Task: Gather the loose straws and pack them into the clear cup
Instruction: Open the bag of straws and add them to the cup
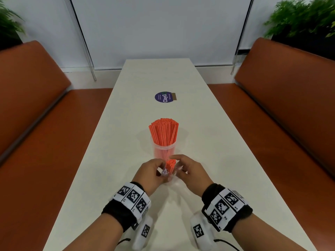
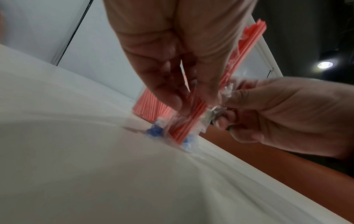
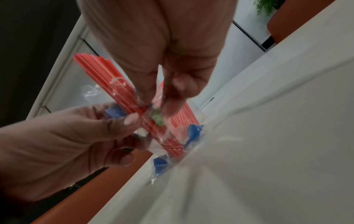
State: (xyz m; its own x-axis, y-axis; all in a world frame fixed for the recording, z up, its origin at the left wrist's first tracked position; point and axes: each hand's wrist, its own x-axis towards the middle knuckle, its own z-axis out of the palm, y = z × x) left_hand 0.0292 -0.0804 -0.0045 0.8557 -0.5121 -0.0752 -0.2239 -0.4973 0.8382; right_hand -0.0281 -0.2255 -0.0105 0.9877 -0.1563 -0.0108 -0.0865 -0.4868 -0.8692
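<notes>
A clear cup [image 1: 164,150] stands upright mid-table, packed with several orange-red straws [image 1: 163,132]. Just in front of it, a smaller bundle of straws [image 1: 170,164] in a clear wrapper with blue print stands with its lower end on the white table [image 1: 199,134]. My left hand [image 1: 162,172] pinches the wrapper on the bundle's left side. My right hand [image 1: 178,168] pinches it on the right. In the left wrist view my left hand [image 2: 193,104] holds the bundle [image 2: 249,39], and my right hand [image 2: 224,115] tugs at crumpled film. In the right wrist view my right hand [image 3: 161,101] nips the wrapper over the bundle [image 3: 91,63].
A round purple sticker [image 1: 165,98] lies farther up the table. Orange benches [image 1: 45,115] [image 1: 282,105] run along both long sides, with plants in the back corners. A white wall closes the far end.
</notes>
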